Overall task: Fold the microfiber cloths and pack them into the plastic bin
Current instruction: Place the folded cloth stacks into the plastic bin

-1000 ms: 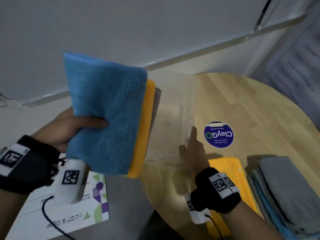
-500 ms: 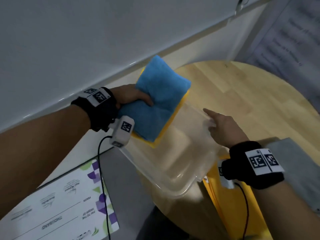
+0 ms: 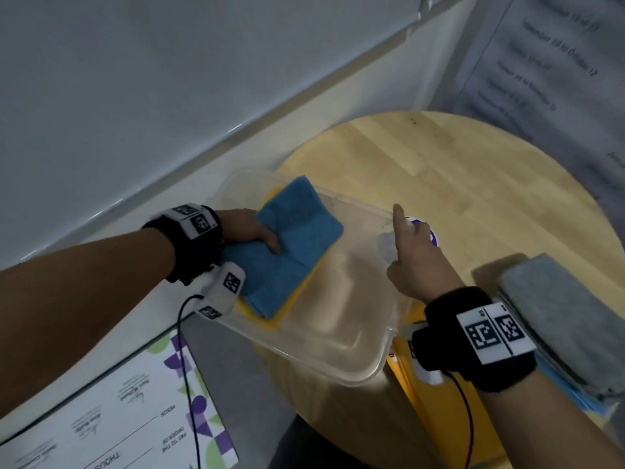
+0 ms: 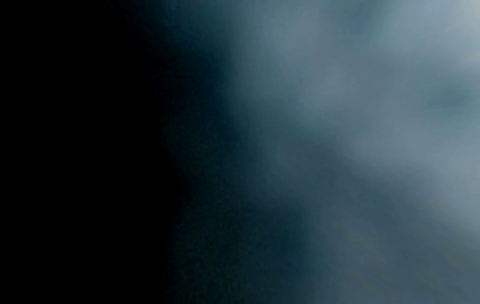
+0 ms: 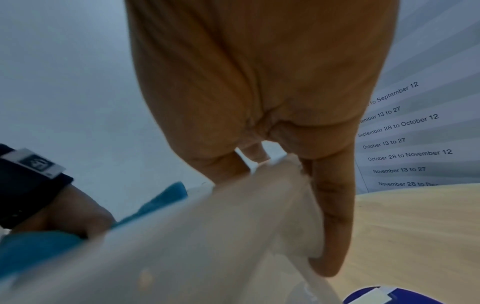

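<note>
My left hand (image 3: 250, 228) grips a folded stack of cloths, a blue cloth (image 3: 297, 238) on top and a yellow cloth (image 3: 297, 296) under it, thumb on top. The stack lies in the left end of the clear plastic bin (image 3: 338, 350), which overhangs the table's left edge. My right hand (image 3: 412, 258) pinches the bin's right wall, index finger straight along the rim. The right wrist view shows that hand's fingers (image 5: 332, 205) on the bin wall (image 5: 207, 236), with the blue cloth (image 5: 33, 246) and left hand (image 5: 64, 216) beyond. The left wrist view is dark and blurred.
The round wooden table (image 3: 456, 170) carries a blue round sticker (image 3: 429, 231) behind the bin. A pile of unfolded cloths with a grey one (image 3: 568, 316) on top lies at right, and a flat yellow cloth (image 3: 439, 418) under my right wrist. A printed sheet (image 3: 118, 418) lies lower left.
My left hand carried the folded stack from up at the left down into the bin. The bin, first held on its side, now opens upward in my right hand.
</note>
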Demonstrator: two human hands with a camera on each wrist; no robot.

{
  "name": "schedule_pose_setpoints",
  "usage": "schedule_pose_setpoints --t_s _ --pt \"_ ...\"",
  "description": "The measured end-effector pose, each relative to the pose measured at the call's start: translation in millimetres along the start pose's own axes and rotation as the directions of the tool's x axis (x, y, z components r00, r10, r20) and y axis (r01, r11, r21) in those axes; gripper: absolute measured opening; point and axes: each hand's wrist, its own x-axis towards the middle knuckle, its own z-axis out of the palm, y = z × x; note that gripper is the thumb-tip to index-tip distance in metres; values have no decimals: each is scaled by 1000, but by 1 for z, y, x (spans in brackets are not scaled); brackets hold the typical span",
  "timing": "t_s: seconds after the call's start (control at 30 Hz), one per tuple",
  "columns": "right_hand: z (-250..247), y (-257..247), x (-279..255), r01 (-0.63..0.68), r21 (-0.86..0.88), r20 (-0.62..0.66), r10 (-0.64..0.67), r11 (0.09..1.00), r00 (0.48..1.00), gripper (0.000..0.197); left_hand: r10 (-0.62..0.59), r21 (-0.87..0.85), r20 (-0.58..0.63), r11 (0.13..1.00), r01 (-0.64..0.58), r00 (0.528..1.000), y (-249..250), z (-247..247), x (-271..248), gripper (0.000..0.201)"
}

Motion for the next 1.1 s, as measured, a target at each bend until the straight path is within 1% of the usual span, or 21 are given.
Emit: schedule_pose_setpoints --t_s 0.07,0.13,0.2,0.3,0.37,0.43,0.5,0.53,0.57,0.63,0.7,0.73,0.8,0.83,0.87,0.9,0.93,1.0,1.03,1.07,1.1 --pt "1 0 1 -5 -10 10 5 1000 1000 91 -39 123 -40 991 43 998 1 1 18 47" --pt "2 2 1 -10 5 13 10 1000 1000 92 -90 159 -50 982 97 995 -5 -2 37 40" --pt "3 3 1 -13 27 8 13 1000 1000 94 -178 119 -52 976 183 983 -13 -4 51 39" --pt "4 2 2 -23 42 6 23 999 1000 95 -270 3 -46 963 271 962 -21 2 58 15" --pt "4 2 2 -29 42 9 29 999 1000 96 -292 -59 -13 955 291 956 -25 6 65 14" --pt "4 1 2 -39 40 17 38 998 999 97 -297 -41 23 954 298 955 -29 6 72 28" --pt "5 0 1 -36 44 20 35 998 999 97 -325 44 19 945 324 946 -35 5 82 61" --pt "5 0 1 -31 48 20 30 998 999 97 -348 115 -11 931 347 937 -38 4 89 77" --pt "4 -1 1 -26 52 19 25 998 1000 97 -333 202 -73 918 341 940 -36 5 90 85" --pt "4 -2 1 -20 58 22 18 998 1000 97 -216 423 -236 855 300 948 -23 7 86 84" --pt "3 -3 0 -16 65 24 15 998 1000 97 21 652 -372 717 245 928 -4 14 71 65" --pt "3 -3 1 -16 67 23 14 998 1000 97 155 775 -389 587 232 908 2 19 67 49" --pt "2 -4 1 -25 65 21 24 998 999 98 345 945 -308 218 244 886 20 38 56 32" --pt "2 -4 2 -31 63 21 30 998 999 99 381 967 -249 38 254 891 29 50 50 31" --pt "1 -4 2 -36 61 22 34 997 999 100 414 970 -186 -66 233 891 33 58 47 31" --pt "1 -4 2 -38 60 26 36 997 999 101 414 977 -127 -105 186 901 37 66 43 29" --pt "1 -3 2 -37 60 28 35 998 999 100 442 982 -67 -131 138 894 38 72 40 25" --pt "1 -4 3 -35 63 27 33 997 999 100 535 973 99 -228 31 839 41 79 37 26" --pt "2 -4 3 -37 63 28 35 997 999 99 551 947 203 -320 -19 810 44 83 36 30" --pt "2 -4 3 -38 62 28 36 997 999 99 514 873 340 -483 -61 788 45 86 38 31" --pt "2 -4 4 -38 59 27 37 998 999 98 397 790 438 -598 -135 807 43 85 46 35"
